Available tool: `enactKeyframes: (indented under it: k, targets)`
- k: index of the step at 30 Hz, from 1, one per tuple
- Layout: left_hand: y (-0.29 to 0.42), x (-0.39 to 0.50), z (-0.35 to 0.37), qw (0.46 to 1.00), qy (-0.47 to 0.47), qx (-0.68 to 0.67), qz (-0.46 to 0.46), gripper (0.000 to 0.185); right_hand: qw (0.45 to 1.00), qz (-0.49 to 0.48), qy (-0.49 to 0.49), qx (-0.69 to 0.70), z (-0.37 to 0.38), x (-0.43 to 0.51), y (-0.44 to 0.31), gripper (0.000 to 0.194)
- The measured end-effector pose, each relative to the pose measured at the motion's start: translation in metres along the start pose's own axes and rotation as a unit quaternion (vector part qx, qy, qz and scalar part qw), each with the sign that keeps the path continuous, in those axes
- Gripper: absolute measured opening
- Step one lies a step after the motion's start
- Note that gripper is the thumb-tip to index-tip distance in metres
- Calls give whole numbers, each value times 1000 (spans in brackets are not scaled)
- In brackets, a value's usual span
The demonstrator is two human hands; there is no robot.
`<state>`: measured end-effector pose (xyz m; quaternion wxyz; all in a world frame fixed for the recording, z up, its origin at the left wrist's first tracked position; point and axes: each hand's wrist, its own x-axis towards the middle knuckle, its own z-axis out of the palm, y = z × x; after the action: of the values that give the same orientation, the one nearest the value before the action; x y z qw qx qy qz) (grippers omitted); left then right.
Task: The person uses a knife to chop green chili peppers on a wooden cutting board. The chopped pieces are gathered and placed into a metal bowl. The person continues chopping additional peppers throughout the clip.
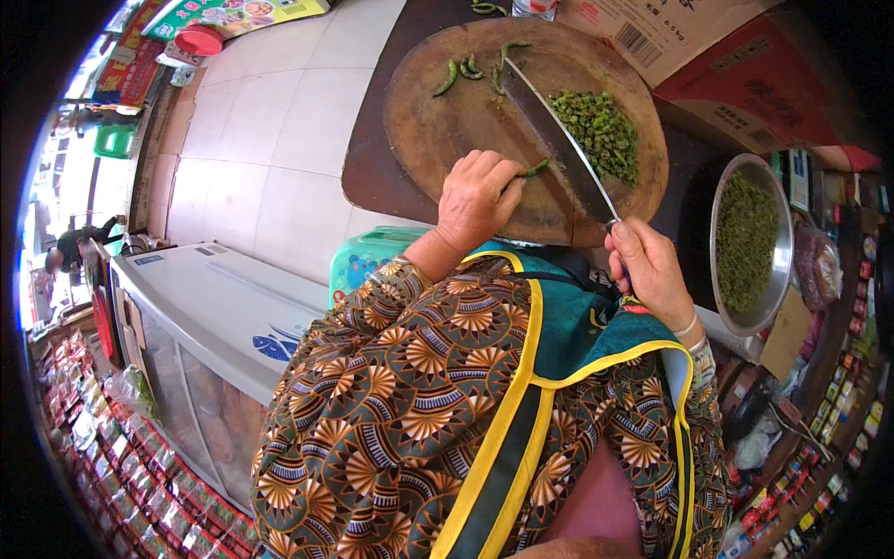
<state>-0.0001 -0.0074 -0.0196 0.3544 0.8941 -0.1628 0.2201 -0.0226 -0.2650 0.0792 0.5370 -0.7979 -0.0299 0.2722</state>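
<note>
My left hand pinches a short green chili pepper against a round wooden chopping board. In my right hand is the handle of a long kitchen knife, its blade slanting across the board just right of that pepper. A heap of chopped green peppers lies beyond the blade on the right. Several whole green chili peppers rest near the board's far side, one of them close to the knife tip.
Right of the board stands a steel bowl of finely chopped green stuff. Cardboard boxes crowd the far right. A green plastic stool is by my left arm, near a white chest freezer. Packaged goods fill the lower left.
</note>
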Motion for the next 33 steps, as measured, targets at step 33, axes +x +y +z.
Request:
enactKeyframes:
  k: [33]
  targets:
    - [2,-2,-9,1000,7,-16,-2,16,998,-31,-53,-2,-8,20,-11,38]
